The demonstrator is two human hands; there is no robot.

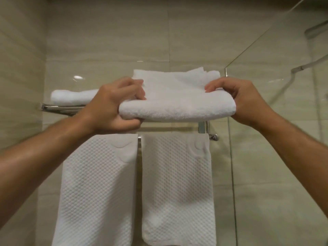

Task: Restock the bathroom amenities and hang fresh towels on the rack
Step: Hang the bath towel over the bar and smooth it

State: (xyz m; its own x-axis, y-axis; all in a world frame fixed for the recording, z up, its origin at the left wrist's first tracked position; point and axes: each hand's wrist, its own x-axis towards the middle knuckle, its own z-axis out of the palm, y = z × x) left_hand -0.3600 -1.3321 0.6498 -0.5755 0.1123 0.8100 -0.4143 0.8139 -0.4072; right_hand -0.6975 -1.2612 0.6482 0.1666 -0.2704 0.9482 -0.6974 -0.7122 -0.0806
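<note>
Glass panel (276, 157) just beside folded towel (177, 103)

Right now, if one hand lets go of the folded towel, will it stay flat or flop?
Probably flop: the folded towel is soft terry, gripped by left hand and right hand at its ends. Probably not slippery: its pile looks fuzzy.

This is a bathroom. Glossy beige wall tiles (106, 32) rise behind and above both hands. A chrome towel rack (58, 107) is fixed to the wall at the level of the left hand (113, 107), and a shelf towel (74, 96) lies folded on it just left of that hand. Both hands grip a thick white folded towel (177, 107). Below the hands, two white waffle-weave towels (95, 192) hang side by side from a bar. Beyond the right hand (237, 100), further right, stands a clear glass shower screen (266, 157) with a shower hose (310, 63) behind it.
</note>
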